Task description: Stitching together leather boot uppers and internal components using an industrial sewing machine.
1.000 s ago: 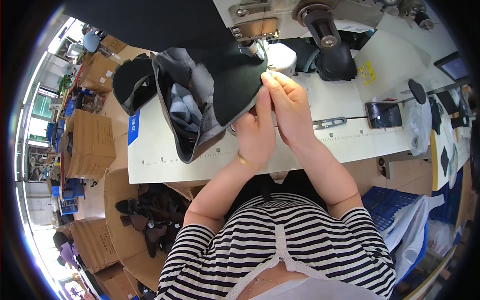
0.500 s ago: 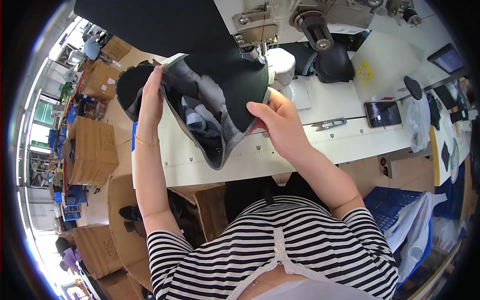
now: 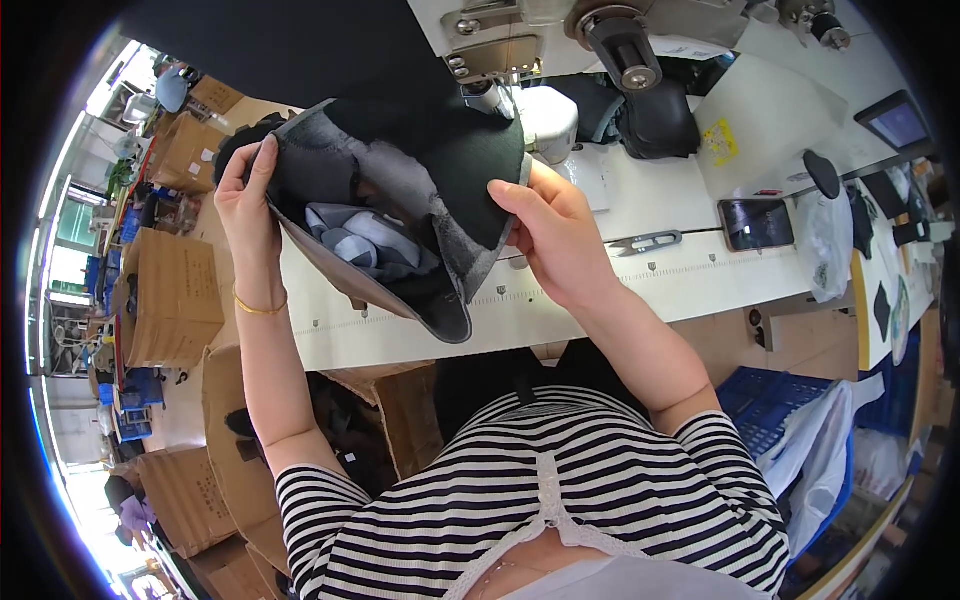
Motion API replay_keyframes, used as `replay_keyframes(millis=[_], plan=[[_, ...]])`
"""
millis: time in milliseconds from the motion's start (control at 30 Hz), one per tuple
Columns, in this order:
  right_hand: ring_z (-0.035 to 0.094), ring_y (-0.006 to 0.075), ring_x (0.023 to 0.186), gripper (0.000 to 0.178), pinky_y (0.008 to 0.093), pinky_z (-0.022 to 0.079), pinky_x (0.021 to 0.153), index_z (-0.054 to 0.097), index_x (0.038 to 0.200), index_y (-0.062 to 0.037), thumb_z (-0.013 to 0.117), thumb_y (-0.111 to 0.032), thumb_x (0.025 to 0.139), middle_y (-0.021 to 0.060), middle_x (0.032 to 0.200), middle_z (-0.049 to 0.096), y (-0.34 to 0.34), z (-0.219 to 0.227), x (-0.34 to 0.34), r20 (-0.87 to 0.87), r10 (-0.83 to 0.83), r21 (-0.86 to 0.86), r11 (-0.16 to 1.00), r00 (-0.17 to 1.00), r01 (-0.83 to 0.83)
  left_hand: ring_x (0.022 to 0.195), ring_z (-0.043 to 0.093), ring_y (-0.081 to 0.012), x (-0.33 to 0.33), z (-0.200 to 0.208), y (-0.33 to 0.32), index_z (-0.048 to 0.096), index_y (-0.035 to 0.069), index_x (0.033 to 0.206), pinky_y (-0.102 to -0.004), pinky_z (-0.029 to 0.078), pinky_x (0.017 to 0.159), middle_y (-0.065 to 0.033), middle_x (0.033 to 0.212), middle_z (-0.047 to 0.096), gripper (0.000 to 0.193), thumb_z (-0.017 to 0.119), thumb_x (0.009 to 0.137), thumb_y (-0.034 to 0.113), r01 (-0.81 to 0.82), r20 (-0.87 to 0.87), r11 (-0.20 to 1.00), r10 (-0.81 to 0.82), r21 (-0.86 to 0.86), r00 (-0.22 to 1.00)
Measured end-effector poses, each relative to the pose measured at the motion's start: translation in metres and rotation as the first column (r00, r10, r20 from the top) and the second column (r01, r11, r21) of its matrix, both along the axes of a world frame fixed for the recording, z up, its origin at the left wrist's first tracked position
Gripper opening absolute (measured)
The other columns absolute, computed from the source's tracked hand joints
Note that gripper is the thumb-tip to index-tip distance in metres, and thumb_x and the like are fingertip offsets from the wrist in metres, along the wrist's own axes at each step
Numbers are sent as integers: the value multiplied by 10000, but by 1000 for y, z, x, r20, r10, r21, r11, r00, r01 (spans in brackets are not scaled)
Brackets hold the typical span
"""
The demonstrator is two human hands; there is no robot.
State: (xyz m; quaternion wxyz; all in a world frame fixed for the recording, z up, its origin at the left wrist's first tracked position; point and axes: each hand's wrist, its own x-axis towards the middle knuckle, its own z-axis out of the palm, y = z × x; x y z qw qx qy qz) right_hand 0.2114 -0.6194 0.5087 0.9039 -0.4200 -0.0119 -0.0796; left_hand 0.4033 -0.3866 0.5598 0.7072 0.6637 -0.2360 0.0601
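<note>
A black and grey sewn fabric piece (image 3: 400,165), shaped like a bag or lining, is spread between my hands under the sewing machine head (image 3: 490,95). My left hand (image 3: 250,195) pinches its left edge between thumb and fingers. On the right edge, close to the needle area, my right hand (image 3: 550,220) grips the cloth with the thumb on top. The piece gapes toward me, and grey and light blue folds show inside it. Its exact kind cannot be made out. The fingertips of my right hand are hidden beneath the cloth.
Thread snips (image 3: 645,243) and a phone (image 3: 757,225) lie on the white table (image 3: 400,345), right of my right hand. Dark fabric pieces (image 3: 657,125) are stacked behind the machine arm. Cardboard boxes (image 3: 172,300) stand left; a blue crate (image 3: 765,405) sits at lower right.
My left hand has moved left and slightly down, drawing the fabric's left edge outward. The opening is wider now, showing more of the inside. My right hand keeps its grip.
</note>
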Motion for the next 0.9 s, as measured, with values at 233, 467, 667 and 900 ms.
replay_keyframes(millis=[233,467,667,900], plan=[[564,45,869,336,211,472,745,496,1223,-2,538,-162,930,17,982,604,3,-1,-5,-7,-102,-130,986,995,100,796,534,-52,-20,0,-3,655,-2,897,-175,406,756,0,860,631,160,675,865,154,-125,70,992,124,11,990],[455,8,698,190,185,383,631,562,1058,-14,522,-159,941,-42,784,544,7,-2,-12,37,-232,-169,957,972,234,783,537,-54,-42,-3,-6,650,-9,907,-169,401,750,-6,851,632,172,681,862,154,-215,135,975,220,-53,966],[545,49,915,324,209,434,836,540,1211,31,478,-176,969,16,1027,604,-7,-5,-9,6,-204,-364,911,979,192,770,541,-53,-45,-6,-4,650,-10,900,-170,405,740,-10,838,637,173,687,857,154,-266,162,963,270,-47,949],[531,47,885,313,194,425,808,579,1169,37,484,-186,971,4,957,608,-8,-8,-12,69,-237,-336,909,969,246,765,533,-52,-49,-5,-9,652,-14,879,-169,402,734,-6,825,634,189,695,854,169,-327,215,945,324,-21,921]])
